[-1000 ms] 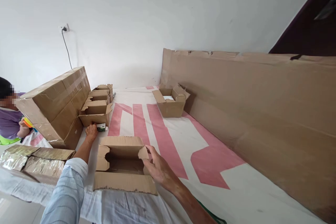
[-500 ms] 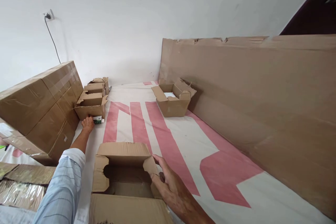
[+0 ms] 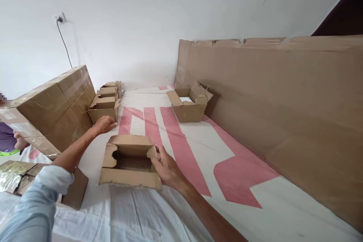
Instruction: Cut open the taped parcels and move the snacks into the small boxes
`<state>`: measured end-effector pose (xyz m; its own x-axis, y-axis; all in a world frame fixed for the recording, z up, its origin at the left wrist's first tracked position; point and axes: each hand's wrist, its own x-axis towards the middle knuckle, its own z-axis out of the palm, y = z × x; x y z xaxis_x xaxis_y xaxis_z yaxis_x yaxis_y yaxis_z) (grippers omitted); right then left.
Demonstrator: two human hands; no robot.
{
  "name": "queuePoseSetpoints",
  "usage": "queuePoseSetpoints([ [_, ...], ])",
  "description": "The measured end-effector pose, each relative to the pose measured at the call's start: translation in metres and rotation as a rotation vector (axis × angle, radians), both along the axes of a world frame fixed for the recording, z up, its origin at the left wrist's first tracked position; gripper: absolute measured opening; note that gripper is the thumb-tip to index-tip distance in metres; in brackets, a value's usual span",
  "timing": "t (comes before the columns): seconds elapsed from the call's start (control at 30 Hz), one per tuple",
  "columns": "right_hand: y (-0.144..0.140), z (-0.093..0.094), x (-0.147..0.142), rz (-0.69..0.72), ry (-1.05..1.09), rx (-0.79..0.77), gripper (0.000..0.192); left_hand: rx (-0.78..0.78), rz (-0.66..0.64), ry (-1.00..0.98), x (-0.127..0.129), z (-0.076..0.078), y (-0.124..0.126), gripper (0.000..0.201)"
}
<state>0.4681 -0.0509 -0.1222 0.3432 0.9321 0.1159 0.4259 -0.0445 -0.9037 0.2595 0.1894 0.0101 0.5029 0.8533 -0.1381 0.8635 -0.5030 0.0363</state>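
Note:
An open cardboard box (image 3: 130,177) sits in front of me with its flaps spread and its inside bare. My right hand (image 3: 168,167) grips the right wall of this box, thumb towards the inside and fingers outside. Further off, my left hand (image 3: 105,124) is closed in front of a row of opened small cartons (image 3: 103,114). Only a small white end of a little box (image 3: 115,123) shows at its fingertips; the hand covers the rest.
Taped cardboard boxes (image 3: 53,111) form a stack on the left, with a person's purple sleeve (image 3: 7,138) behind it. Another open carton (image 3: 189,113) stands by a tall cardboard panel (image 3: 269,102) on the right. A tape-covered box (image 3: 76,189) lies under my left forearm.
My right hand has moved the open box away from me and slightly left. My left hand has closed over the little green-and-white box, which showed beside it before.

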Motion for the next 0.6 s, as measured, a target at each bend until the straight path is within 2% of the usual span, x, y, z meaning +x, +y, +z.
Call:
queuePoseSetpoints([
  [0.07, 0.021, 0.000, -0.007, -0.021, -0.031, 0.050, 0.039, -0.116, -0.171, -0.016, -0.003, 0.005, -0.040, 0.041],
  [0.13, 0.041, 0.004, -0.017, -0.039, -0.045, 0.093, 0.034, -0.241, -0.419, 0.019, -0.008, -0.003, -0.080, 0.052],
  [0.17, 0.050, 0.007, -0.023, -0.044, -0.047, 0.114, 0.034, -0.235, -0.512, 0.078, -0.010, -0.010, -0.098, 0.060],
  [0.2, 0.057, 0.011, -0.028, -0.045, -0.048, 0.135, 0.036, -0.147, -0.520, 0.154, -0.012, -0.017, -0.112, 0.061],
  [0.27, 0.061, 0.020, -0.038, -0.034, -0.052, 0.178, 0.043, 0.021, -0.448, 0.251, -0.015, -0.028, -0.125, 0.049],
  [0.33, 0.051, 0.026, -0.041, 0.003, -0.063, 0.219, 0.048, 0.136, -0.338, 0.276, -0.019, -0.031, -0.120, 0.037],
  [0.43, 0.011, 0.023, -0.032, 0.046, -0.112, 0.263, 0.049, 0.229, -0.193, 0.268, -0.030, -0.024, -0.087, 0.035],
  [0.5, -0.027, 0.011, -0.016, 0.003, -0.181, 0.275, 0.044, 0.270, -0.104, 0.256, -0.039, -0.019, -0.062, 0.034],
  [0.6, -0.086, -0.019, 0.016, -0.132, -0.354, 0.258, 0.038, 0.300, -0.005, 0.230, -0.049, -0.020, -0.035, 0.029],
])
